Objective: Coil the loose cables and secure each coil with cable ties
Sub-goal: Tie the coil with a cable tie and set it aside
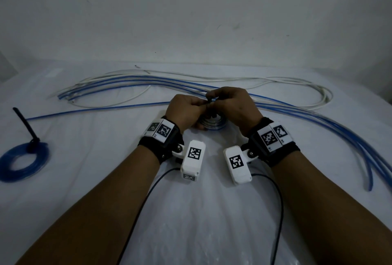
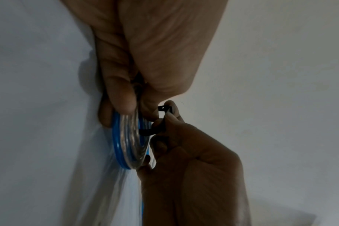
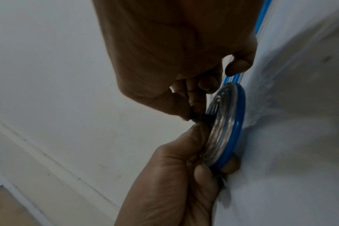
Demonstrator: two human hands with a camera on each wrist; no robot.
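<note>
Step in hand: you are tying off a small coil (image 2: 126, 140) of clear-and-blue cable; judging by the black cable tie (image 2: 161, 119) looped at its rim, you are threading or closing the tie, not yet cinching it.
Left hand (image 1: 184, 109): your fingers curl round the coil and clamp its turns together, thumb on the near face, fingertips behind it.
Right hand (image 1: 231, 103): thumb and forefinger pinch the tie just beside the left thumb; the other fingers are tucked in.
Tie: one end passes through the coil's opening and comes up over the rim into your right pinch; its square head (image 2: 162, 108) stands clear just above that pinch. Whether the tail is already in the head, I cannot tell.
Coil: held upright between both hands, its lower edge touching or just above the white sheet (image 1: 212, 211); which, the views do not settle.
Finished work: a blue coil (image 1: 23, 160) lies well to the left of your grip, already bound, with its tie tail (image 1: 23, 122) sticking up.
Left to do: long blue cables (image 1: 318, 120) and a white cable (image 1: 297, 80) lie loose beyond and to the right of your hands.
Next move: probably feed the tail into the head and pull it snug, while the left hand keeps the turns bunched so none slips out of the loop.
</note>
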